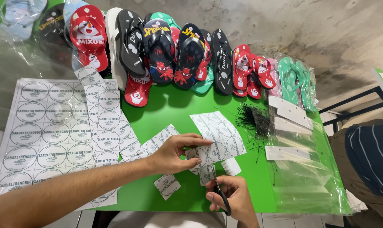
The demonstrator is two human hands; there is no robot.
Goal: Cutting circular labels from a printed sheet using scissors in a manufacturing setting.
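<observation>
Landmark: green table [174, 114].

Nearest the table's front edge, right hand [230, 195] is curled shut around black scissors [220, 193], blades pointing up into a small sticker piece. Just behind it, left hand [174, 153] pinches the cut sticker sheet [217, 135] between thumb and fingers, other fingers stretched over the paper. The sheet is white, with round grey-printed labels in rows, lying near table centre, its lower edge partly snipped.

One loose square label [167, 185] lies by the front edge, left of the scissors. A small blank white scrap [231, 166] sits right of the blades. A short label strip [157, 141] rests left of the left hand.

At the table's left side, large full sticker sheets [44, 131] overhang the edge, with narrower cut strips [108, 122] stacked on them.

At the table's right side lie clear plastic bags [303, 169] with white header cards, reaching the right edge and hanging over. A pile of black plastic ties [254, 120] sits between the bags and the cut sheet.

Open green surface is mostly mid-table, behind the hands, plus a bare band along the front edge.

Along the far edge is a row of flip-flops [174, 55]: red, black, dark blue, mint green, some bagged.

Off the right edge: a person's striped sleeve [370, 156] and a dark metal frame [351, 103].
</observation>
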